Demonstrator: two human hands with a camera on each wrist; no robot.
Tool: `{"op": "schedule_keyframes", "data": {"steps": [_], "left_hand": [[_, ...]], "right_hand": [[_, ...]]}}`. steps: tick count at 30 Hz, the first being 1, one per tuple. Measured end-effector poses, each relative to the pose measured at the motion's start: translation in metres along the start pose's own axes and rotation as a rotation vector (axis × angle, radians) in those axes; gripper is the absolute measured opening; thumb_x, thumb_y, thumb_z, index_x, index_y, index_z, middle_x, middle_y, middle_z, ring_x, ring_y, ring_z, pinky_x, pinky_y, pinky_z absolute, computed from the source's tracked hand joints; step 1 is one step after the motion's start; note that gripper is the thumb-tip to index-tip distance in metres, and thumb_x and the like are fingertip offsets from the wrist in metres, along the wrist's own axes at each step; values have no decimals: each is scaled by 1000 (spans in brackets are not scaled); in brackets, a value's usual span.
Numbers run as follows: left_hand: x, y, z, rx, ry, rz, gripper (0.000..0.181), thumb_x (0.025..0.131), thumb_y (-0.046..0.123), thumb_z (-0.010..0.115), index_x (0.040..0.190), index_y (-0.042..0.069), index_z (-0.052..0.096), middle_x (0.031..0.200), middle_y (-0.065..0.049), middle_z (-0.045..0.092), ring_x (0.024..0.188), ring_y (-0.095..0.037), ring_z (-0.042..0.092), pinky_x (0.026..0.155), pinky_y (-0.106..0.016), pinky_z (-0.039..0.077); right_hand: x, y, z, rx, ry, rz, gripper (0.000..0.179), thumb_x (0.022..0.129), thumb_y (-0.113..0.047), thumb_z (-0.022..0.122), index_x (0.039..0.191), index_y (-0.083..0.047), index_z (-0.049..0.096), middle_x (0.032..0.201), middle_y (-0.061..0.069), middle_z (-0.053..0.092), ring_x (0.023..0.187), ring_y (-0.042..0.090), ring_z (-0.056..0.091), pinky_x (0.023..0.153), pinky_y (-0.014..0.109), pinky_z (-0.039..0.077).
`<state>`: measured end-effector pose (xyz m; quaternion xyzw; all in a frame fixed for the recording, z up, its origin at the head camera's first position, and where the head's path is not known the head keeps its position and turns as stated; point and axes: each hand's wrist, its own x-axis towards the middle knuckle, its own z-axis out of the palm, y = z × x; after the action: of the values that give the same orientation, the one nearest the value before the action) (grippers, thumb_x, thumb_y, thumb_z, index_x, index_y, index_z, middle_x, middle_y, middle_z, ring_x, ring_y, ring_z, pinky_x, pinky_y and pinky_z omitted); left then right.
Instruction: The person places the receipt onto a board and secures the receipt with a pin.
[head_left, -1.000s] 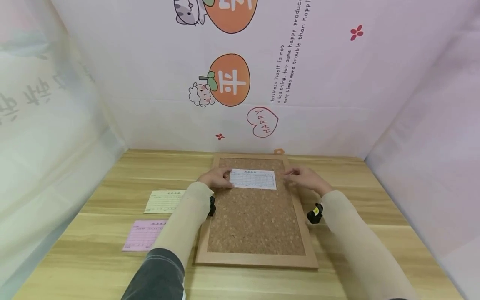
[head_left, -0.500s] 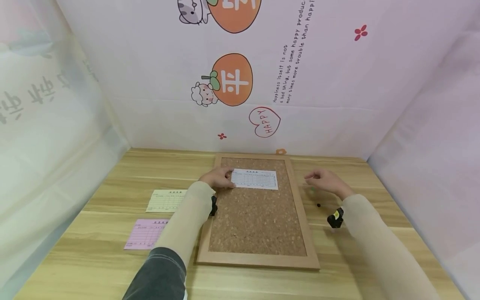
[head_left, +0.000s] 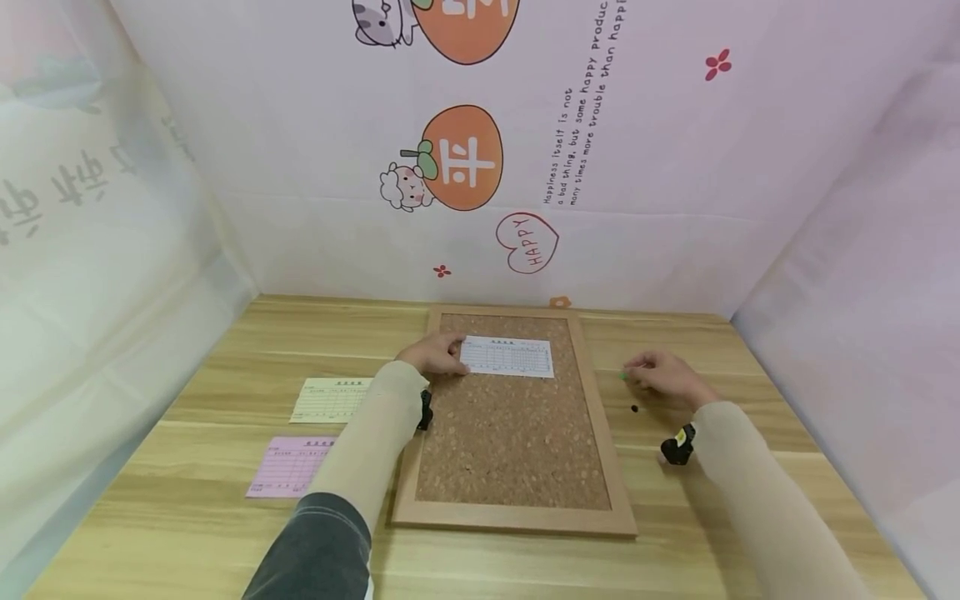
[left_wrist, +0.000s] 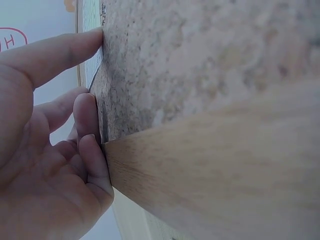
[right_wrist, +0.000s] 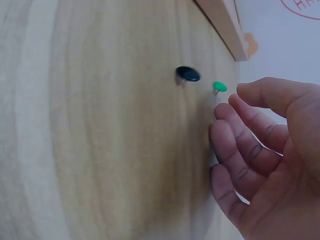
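Note:
A white printed slip (head_left: 508, 358) lies on the upper part of a wood-framed corkboard (head_left: 513, 442). My left hand (head_left: 435, 356) holds the slip down at its left end, thumb and index fingertips on the board; the lower fingers touch the wooden frame (left_wrist: 200, 150) in the left wrist view. To the right of the board, my right hand (head_left: 662, 375) hovers at a green thumbtack (right_wrist: 220, 87), thumb and fingertips close to it but apart. A black thumbtack (right_wrist: 188, 74) stands on the table nearer the camera. Both tacks' pins are partly visible beneath their heads.
Left of the corkboard, a pale yellow slip (head_left: 324, 401) and a pink slip (head_left: 288, 468) lie on the wooden table (head_left: 187, 517), each partly covered by my left sleeve. A printed white sheet (head_left: 637, 167) hangs behind the table's back edge.
My right hand has moved off the slip's right end, rightward to the table by the green thumbtack, uncovering both tacks. My left hand stays on the slip.

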<state>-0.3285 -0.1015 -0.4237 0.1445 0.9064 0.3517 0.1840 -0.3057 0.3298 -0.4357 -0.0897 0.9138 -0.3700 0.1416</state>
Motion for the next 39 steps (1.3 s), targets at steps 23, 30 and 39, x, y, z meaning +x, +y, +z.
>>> {"op": "schedule_keyframes", "data": {"steps": [23, 30, 39], "left_hand": [[4, -4, 1, -18, -3, 10, 74, 92, 13, 72, 154, 0, 33, 94, -6, 48, 74, -14, 44, 61, -24, 37], [2, -3, 1, -58, -1, 3, 75, 91, 10, 72, 154, 0, 34, 95, -7, 50, 74, -15, 45, 60, -24, 38], [4, -4, 2, -61, -3, 5, 75, 91, 11, 72, 154, 0, 33, 94, -7, 49, 75, -15, 44, 61, -25, 38]], "right_hand": [[5, 8, 7, -73, 56, -13, 38, 101, -29, 60, 116, 5, 68, 96, 9, 66, 81, 18, 53, 73, 34, 45], [3, 5, 6, 2, 33, -12, 36, 103, -25, 57, 116, 8, 66, 94, 12, 63, 80, 20, 52, 68, 34, 47], [1, -4, 3, 29, 46, 1, 34, 102, -21, 57, 114, 9, 67, 93, 14, 65, 81, 21, 56, 71, 34, 50]]}}
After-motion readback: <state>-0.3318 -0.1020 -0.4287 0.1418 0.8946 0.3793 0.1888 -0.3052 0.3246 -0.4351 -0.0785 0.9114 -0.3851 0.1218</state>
